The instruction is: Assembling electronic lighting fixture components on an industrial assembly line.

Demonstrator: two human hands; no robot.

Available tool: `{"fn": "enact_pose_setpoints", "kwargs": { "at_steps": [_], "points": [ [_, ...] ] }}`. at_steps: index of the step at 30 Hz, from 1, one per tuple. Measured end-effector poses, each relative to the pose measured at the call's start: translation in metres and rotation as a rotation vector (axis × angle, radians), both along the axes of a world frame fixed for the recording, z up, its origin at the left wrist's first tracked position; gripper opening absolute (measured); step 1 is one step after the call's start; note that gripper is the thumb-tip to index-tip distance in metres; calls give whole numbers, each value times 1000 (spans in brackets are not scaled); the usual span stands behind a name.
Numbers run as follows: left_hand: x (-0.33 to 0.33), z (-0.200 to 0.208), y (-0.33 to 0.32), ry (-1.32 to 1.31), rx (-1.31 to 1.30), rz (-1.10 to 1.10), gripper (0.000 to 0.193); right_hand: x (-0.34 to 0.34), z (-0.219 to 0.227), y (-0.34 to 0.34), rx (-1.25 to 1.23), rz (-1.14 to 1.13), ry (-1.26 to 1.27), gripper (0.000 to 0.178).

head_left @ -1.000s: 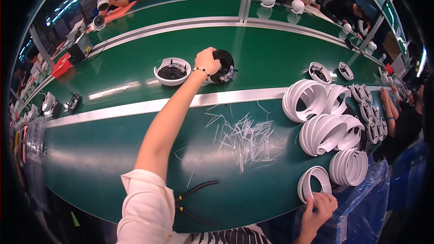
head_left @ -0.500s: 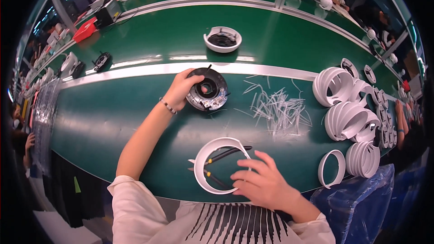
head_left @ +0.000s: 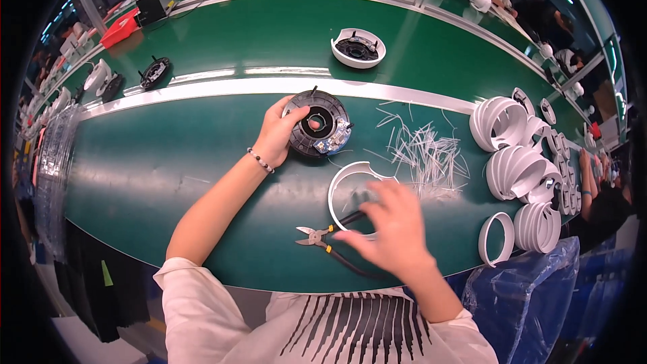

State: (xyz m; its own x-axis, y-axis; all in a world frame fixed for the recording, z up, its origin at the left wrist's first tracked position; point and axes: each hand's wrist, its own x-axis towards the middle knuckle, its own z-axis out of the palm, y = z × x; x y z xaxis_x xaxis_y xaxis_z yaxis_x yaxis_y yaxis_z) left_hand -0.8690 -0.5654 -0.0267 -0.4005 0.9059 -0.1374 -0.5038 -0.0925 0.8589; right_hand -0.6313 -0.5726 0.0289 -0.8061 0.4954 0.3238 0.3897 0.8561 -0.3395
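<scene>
My left hand [head_left: 275, 131] is closed on the rim of a black round housing [head_left: 317, 145], its circuit board facing up; a fingertip shows through the central hole. A white plastic ring [head_left: 337, 192] lies toward the middle of the green table. My right hand [head_left: 397, 229] is over the right side of this ring, thumb and forefinger apart. Motion smears its fingers, so whether they grip the ring cannot be told. Beneath that hand lie diagonal cutters [head_left: 313, 236] with black handles and yellow collars, jaws apart, one handle partly hidden.
Right of the housing is a heap of thin white strips [head_left: 428, 155]. Stacked white rings [head_left: 509, 172] stand at the table's right, by a blue plastic-covered bin [head_left: 522, 296]. Beyond the metal rail, a white cover with a black insert [head_left: 358, 48] sits on the green belt [head_left: 263, 34].
The white ring has moved away from me and to the right, off the cutters, with my right hand. The housing in my left hand has turned and shifted slightly right.
</scene>
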Motion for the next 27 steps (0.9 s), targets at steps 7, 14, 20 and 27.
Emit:
{"fn": "enact_pose_setpoints", "kwargs": {
  "at_steps": [7,14,20,27],
  "points": [
    [10,0,1,84,45,110,26,-17,4,-7,-147,-346,-269,106],
    [9,1,-7,100,76,107,20,0,-7,4,-326,-356,-182,116],
    [14,11,-9,45,103,85,27,13,0,21,-255,-298,174,116],
    [63,12,-23,306,275,74,38,-28,-14,20,-655,-104,672,113]
  ]
}}
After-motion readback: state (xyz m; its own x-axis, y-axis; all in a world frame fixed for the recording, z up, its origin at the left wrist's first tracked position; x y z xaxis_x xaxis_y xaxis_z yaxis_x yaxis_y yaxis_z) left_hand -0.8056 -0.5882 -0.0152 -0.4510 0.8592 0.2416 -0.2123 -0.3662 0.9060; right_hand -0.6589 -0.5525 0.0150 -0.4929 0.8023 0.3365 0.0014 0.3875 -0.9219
